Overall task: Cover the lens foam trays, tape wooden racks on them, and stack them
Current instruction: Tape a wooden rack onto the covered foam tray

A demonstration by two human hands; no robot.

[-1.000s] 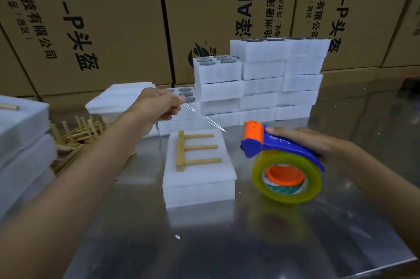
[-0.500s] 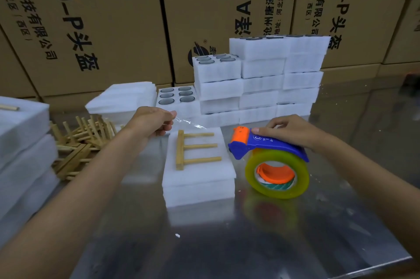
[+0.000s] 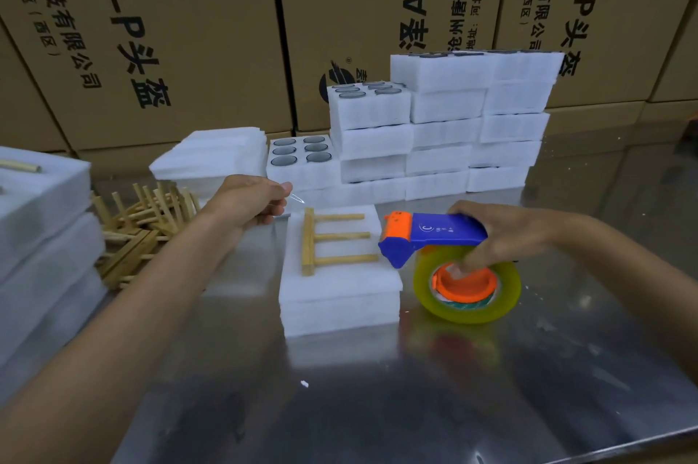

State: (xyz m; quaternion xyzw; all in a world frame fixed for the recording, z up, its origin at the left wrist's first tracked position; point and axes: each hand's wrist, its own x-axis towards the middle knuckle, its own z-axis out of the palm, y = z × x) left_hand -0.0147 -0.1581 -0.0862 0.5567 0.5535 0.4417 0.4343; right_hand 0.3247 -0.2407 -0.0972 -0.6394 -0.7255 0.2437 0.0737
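white foam, one covered tray sits in front of you at the middle of the steel table, with one wooden rack lying flat on its lid: a cross bar on the left and three pegs pointing right. your left hand is pinched on the end of a clear tape strip just off the tray's far left corner. your right hand is wrapped around one blue and orange tape dispenser, fingers reaching into the orange hub of its yellowish roll, just beside the tray's right edge. behind, a stepped wall of foam trays stands; two show six lenses each, and i cannot count the stack exactly. a loose pile of racks lies to the left, next to one stack of foam sheets. brown printed cartons close off the back.
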